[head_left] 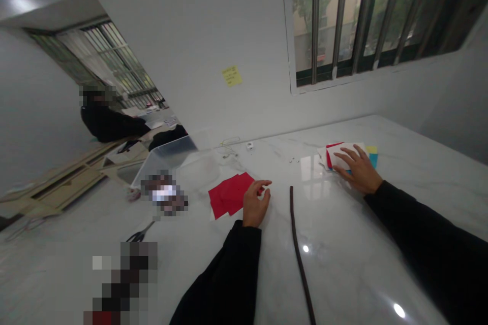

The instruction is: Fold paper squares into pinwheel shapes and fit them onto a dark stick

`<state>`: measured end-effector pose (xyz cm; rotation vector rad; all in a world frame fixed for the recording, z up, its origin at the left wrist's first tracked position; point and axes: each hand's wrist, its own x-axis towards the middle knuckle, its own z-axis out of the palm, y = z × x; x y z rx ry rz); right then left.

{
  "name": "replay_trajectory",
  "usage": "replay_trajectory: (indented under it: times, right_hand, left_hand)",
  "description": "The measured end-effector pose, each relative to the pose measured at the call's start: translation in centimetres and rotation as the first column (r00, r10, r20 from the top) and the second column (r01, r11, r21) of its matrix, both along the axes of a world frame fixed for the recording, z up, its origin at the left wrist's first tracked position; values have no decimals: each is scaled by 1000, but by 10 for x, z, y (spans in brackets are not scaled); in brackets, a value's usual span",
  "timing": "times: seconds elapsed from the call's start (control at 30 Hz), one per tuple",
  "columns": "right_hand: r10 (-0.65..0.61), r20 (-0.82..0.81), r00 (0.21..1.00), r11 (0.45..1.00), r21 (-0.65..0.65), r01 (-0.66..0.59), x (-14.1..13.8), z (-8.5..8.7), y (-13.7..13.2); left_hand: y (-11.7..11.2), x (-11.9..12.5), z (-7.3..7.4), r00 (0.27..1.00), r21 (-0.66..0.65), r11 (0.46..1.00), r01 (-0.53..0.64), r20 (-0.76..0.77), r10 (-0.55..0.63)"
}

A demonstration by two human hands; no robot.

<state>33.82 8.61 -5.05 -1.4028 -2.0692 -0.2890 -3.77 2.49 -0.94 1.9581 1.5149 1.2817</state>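
On the white marble bench point(354, 264), the left hand point(256, 204) curls closed, pinching what looks like a small red piece point(261, 191) just beside loose red paper squares point(229, 194). The right hand point(358, 168) lies open and flat on a stack of coloured paper point(339, 155) near the far edge, apparently pinning it steady. A dark cord point(296, 249) lies between the hands; scissors point(140, 233) sit further left.

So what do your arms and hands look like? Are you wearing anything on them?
Long black sleeves cover both arms: the left sleeve and the right sleeve reach the wrists. The left hand and the right hand are bare, with no gloves.
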Motion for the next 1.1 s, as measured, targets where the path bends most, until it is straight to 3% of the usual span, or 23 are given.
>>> replay_trajectory:
  times: [0.07, 0.13, 0.23, 0.33, 0.5, 0.67, 0.93, 1.0, 1.1]
  right_hand:
    - [62, -25, 998, 997, 45, -61, -8, 3, -2]
    - [115, -46, 992, 991, 78, -111, -16, 5, -5]
    - [159, -68, 985, 984, 88, -152, -23, 5, -7]
    - [152, -76, 985, 986, 83, -146, -23, 5, -5]
    - [132, -101, 986, 990, 51, -128, -16, 1, 0]
    - [178, -108, 978, 984, 30, -176, -15, -4, 2]
    - [151, -119, 981, 988, 50, -146, -17, -4, -1]
    - [151, -110, 982, 988, 50, -146, -17, -4, -1]
    - [169, -117, 979, 985, 59, -163, -20, 0, -4]
  left_hand:
    - [6, -14, 6, 983, 99, 995, -7, -180, 24]
    - [13, -29, 13, 936, 118, 993, 23, -351, 20]
    - [22, -52, 21, 828, 42, 998, 44, -560, -12]
    - [28, -74, 18, 772, -36, 999, 29, -634, -45]
    - [29, -91, 5, 759, -212, 977, 15, -634, -149]
    - [19, -83, 11, 771, -200, 980, -24, -627, -109]
    - [17, -80, 19, 776, -22, 976, -218, -610, 160]
    - [16, -79, 29, 797, 93, 960, -264, -539, 271]
    - [11, -78, 49, 860, 340, 893, -294, -313, 403]
